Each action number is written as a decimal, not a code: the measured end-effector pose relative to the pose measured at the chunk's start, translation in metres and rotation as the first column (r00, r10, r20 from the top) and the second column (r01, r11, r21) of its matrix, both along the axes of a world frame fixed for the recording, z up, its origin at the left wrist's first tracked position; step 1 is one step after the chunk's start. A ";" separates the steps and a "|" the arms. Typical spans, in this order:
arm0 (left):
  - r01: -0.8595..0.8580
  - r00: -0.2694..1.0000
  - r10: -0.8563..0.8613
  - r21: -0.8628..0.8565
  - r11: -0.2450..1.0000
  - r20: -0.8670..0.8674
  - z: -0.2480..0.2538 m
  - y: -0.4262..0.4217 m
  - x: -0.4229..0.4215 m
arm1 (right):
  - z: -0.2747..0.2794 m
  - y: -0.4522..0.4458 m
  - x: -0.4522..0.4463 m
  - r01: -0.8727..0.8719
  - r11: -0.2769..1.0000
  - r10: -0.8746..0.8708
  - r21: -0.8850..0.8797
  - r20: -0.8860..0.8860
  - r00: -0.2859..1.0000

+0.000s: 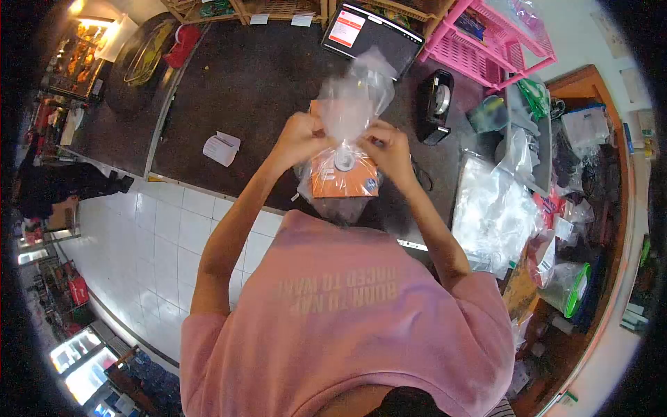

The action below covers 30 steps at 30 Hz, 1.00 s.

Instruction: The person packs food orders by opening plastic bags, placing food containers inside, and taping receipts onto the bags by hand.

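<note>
A clear plastic bag [356, 97] stands on the dark table with an orange box [340, 182] inside it. Its upper part is gathered and puffs upward, slightly blurred. My left hand [303, 142] pinches the gathered neck from the left. On the right side of the neck, my right hand [389, 149] has its fingers closed on the plastic too. Between the hands, just below the neck, a white round shape shows at the front of the box; I cannot tell whether it is printed or loose.
A black tape dispenser [436, 108] is to the right, near a tablet [373, 38] and pink stacked baskets [479, 48]. Clear plastic bags [490, 215] lie at the table's right. A crumpled paper slip [221, 148] rests on the left.
</note>
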State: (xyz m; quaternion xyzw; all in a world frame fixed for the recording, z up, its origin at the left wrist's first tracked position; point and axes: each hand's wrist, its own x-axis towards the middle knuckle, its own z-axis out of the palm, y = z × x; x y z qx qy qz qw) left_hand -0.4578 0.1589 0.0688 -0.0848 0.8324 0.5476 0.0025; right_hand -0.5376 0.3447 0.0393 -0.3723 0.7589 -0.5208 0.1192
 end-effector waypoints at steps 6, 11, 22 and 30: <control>-0.123 0.979 0.174 0.370 0.921 -0.107 -0.003 0.007 0.001 | 0.009 -0.004 0.040 0.142 0.982 -0.184 -0.120 -0.491 0.852; -0.017 0.967 0.013 -0.013 1.000 -0.256 -0.010 0.005 0.014 | 0.011 -0.003 0.039 0.095 0.995 -0.091 -0.016 -0.484 0.870; -0.046 0.821 -0.263 -0.518 0.854 -0.507 0.010 0.014 0.028 | 0.020 -0.002 0.022 0.027 0.999 -0.021 0.020 -0.254 0.967; -0.043 0.933 0.007 -0.094 0.995 -0.360 -0.006 0.034 0.024 | 0.032 0.005 0.000 -0.189 0.976 0.209 0.110 -0.206 0.956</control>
